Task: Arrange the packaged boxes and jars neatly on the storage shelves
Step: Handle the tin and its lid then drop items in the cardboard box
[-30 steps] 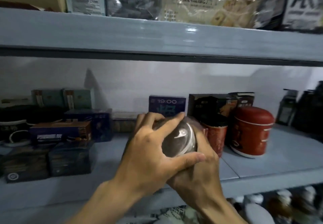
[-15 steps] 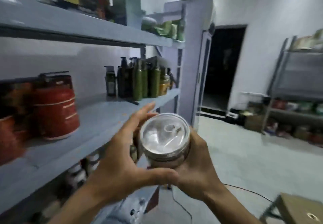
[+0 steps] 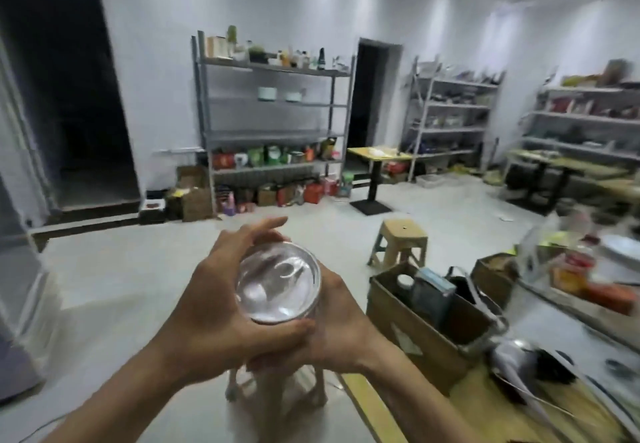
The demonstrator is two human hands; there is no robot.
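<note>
— Why both hands on one jar?

— Start wide: the grey metal shelves (image 3: 273, 131) stand well off by the far wall, and the open cardboard box (image 3: 429, 314) is nearer, on the wooden desk (image 3: 485, 404). The jar (image 3: 277, 287) is in mid-air, close to the body.

— A carry, then?

— I'd judge so. The left hand (image 3: 214, 307) curls round its smooth round side and the right hand (image 3: 343, 318) cups the other. Its glossy clear lid (image 3: 273, 273) faces up.
</note>
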